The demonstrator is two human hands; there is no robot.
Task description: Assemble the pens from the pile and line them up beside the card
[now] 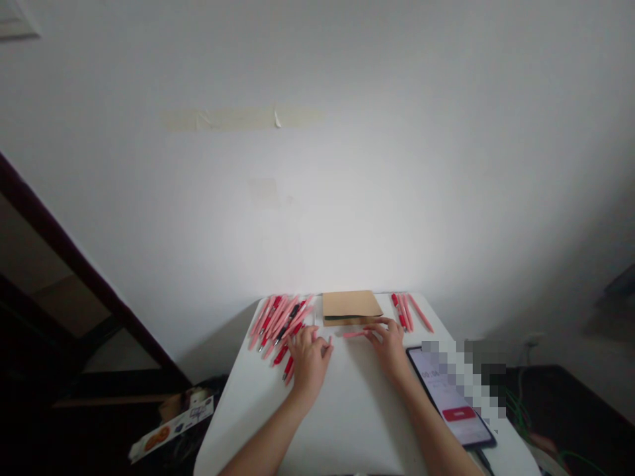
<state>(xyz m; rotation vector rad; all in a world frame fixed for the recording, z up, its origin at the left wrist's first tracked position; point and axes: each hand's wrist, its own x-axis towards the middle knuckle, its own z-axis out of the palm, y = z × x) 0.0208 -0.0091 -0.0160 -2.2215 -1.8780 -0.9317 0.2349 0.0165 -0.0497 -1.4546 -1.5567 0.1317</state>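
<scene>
On the left of the white table [347, 410] lies a loose heap of pink, red and black pens [280, 320]. My left hand [310, 360] is at the near right edge of this heap, fingers curled. A bit of pink shows by its thumb and fingertips, seemingly a pink pen mostly hidden by the hand. Between thumb and fingers of my right hand [389, 344] is a pink pen [353, 334], pointing left. It lies just in front of a brown kraft-paper notebook [351, 304]. Several pink and red pens [404, 312] rest apart, right of the notebook.
A phone [454, 396] with a lit screen lies at the table's right side, beside my right forearm, a cable at its lower end. The wall [347, 218] stands right behind the table. A printed box [173, 426] sits low on the left; green cables [518, 406] hang at right.
</scene>
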